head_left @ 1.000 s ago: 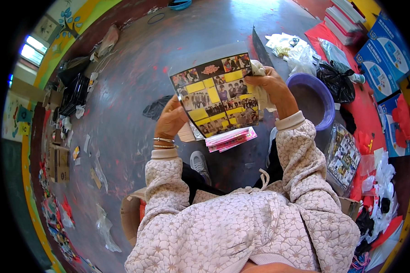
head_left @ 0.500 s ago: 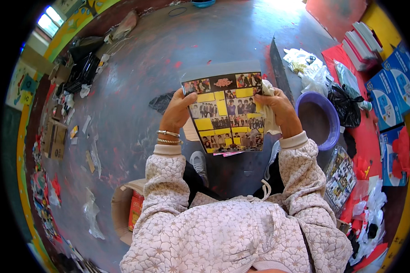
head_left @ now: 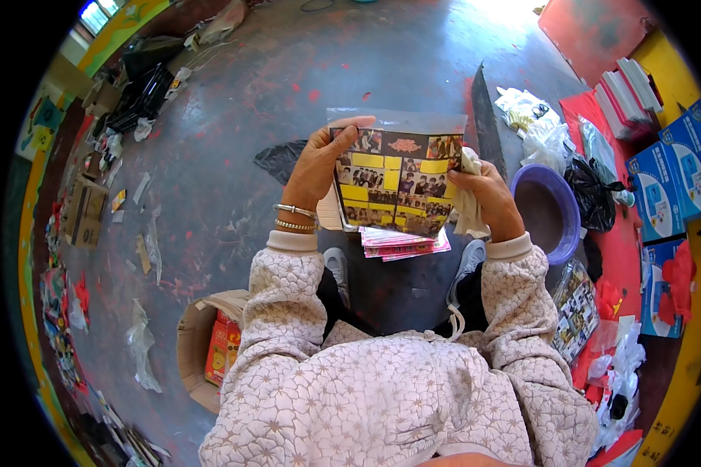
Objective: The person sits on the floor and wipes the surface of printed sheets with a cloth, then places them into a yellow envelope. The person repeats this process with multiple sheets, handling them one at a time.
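Observation:
My left hand (head_left: 311, 173), with bracelets at its wrist, is closed on the upper left corner of a photo sheet (head_left: 389, 180) in a clear plastic sleeve. Small group pictures and yellow panels cover the sheet, which tilts in front of me. My right hand (head_left: 492, 204) pinches its right edge and also has a crumpled pale cloth (head_left: 467, 208) against it. Below the sheet, between my shoes, a stack of pink-edged packets (head_left: 406, 244) shows in part. Some brown cardboard (head_left: 329, 208) peeks out beside my left wrist.
To the right stand a purple basin (head_left: 575, 204), a black plastic bag (head_left: 592, 196) and blue boxes (head_left: 665, 185). A packaged picture sheet (head_left: 575, 317) lies nearer. An open carton (head_left: 192, 342) with an orange box (head_left: 224, 347) is at left. Plastic scraps (head_left: 140, 346) litter the floor.
My left hand has moved up to the sleeve's top corner. The sheet's lower end has tipped away, uncovering more of the pink-edged stack. My right hand still grips the right edge.

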`<action>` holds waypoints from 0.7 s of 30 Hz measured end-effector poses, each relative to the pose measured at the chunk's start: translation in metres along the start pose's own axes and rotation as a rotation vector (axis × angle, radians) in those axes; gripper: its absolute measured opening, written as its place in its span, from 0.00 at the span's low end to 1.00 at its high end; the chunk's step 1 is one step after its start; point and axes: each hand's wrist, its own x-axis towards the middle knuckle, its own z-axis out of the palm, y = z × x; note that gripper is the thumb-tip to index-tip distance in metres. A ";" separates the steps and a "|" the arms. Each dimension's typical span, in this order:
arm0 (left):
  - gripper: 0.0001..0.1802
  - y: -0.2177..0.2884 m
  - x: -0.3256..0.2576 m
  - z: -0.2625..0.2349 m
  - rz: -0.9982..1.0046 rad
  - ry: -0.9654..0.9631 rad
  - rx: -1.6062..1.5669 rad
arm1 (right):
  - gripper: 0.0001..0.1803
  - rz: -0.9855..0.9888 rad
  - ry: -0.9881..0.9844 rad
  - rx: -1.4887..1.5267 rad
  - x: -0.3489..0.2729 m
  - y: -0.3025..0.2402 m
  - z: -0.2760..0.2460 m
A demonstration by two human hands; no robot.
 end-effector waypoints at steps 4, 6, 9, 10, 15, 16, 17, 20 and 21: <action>0.11 -0.004 0.003 0.003 0.105 0.035 0.105 | 0.12 -0.033 0.073 -0.084 -0.003 -0.004 -0.008; 0.11 -0.003 0.000 0.007 0.101 0.045 0.112 | 0.15 -0.015 0.265 -0.019 -0.009 -0.026 -0.018; 0.11 -0.005 0.000 0.012 0.140 0.053 0.267 | 0.21 -0.191 0.366 0.038 -0.020 -0.046 -0.020; 0.10 -0.007 0.000 0.014 0.152 0.050 0.335 | 0.21 -0.229 0.356 0.080 -0.022 -0.051 -0.008; 0.11 -0.019 0.006 0.033 0.186 -0.024 0.533 | 0.21 -0.475 0.279 -0.430 -0.010 -0.049 0.008; 0.10 -0.023 0.008 0.035 0.185 -0.025 0.537 | 0.20 -0.496 0.274 -0.552 -0.009 -0.046 0.018; 0.10 -0.026 0.010 0.038 0.185 -0.026 0.541 | 0.20 -0.514 0.266 -0.676 -0.009 -0.044 0.030; 0.10 -0.037 0.013 0.043 0.189 -0.058 0.600 | 0.18 -0.522 0.147 -0.992 -0.003 -0.032 0.040; 0.10 -0.039 0.013 0.041 0.177 -0.045 0.607 | 0.17 -0.513 0.087 -1.084 -0.001 -0.026 0.042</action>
